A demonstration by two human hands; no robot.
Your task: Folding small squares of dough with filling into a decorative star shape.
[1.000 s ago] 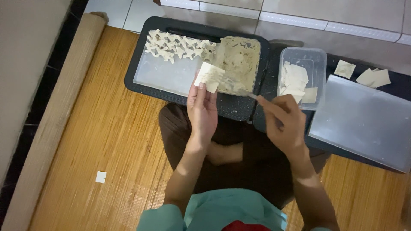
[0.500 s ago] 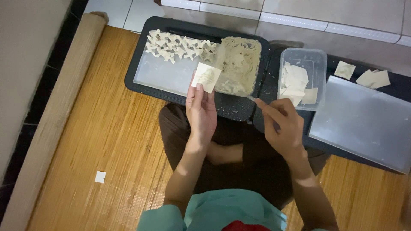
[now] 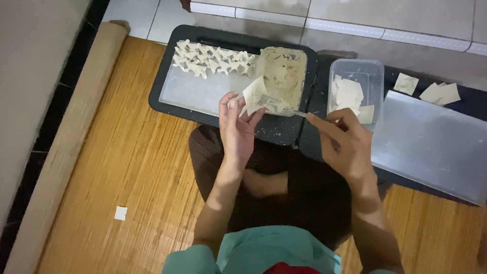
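Since the earlier frame, the right hand (image 3: 347, 144) brought its utensil (image 3: 297, 113) to the wrapper (image 3: 253, 94). Left hand (image 3: 237, 124) holds this wrapper on its fingertips, near the filling tub (image 3: 284, 76). It looks thin, soft (easily torn); support from below.
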